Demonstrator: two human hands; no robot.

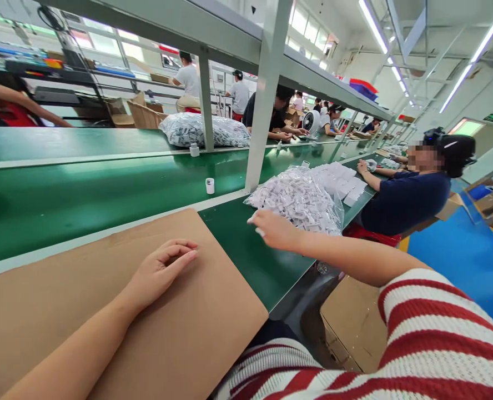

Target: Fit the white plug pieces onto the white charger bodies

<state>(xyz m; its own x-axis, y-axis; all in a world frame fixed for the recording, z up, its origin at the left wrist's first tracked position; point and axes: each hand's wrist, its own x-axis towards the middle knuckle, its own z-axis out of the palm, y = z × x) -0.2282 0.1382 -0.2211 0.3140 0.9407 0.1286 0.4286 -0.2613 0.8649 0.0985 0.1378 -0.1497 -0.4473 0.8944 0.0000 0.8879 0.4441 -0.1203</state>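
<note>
My left hand (167, 271) rests on a flat brown cardboard sheet (84, 300). Its fingers are loosely bent, the thumb is apart from them, and nothing shows in the hand. My right hand (276, 229) is closed in the air over the green worktop (225, 228), in front of a clear plastic bag heaped with small white plastic pieces (300, 200). Bits of white show at its fingertips, seemingly a small white plastic piece; its exact shape is too small to make out.
A white cup-like part (210, 186) stands on the green conveyor belt (105, 194), another white part (194, 150) beyond it. A metal post (265, 100) rises beside the bag. White boxes (342, 180) lie behind it. A co-worker (413, 189) sits at the right. A carton (355, 316) stands below.
</note>
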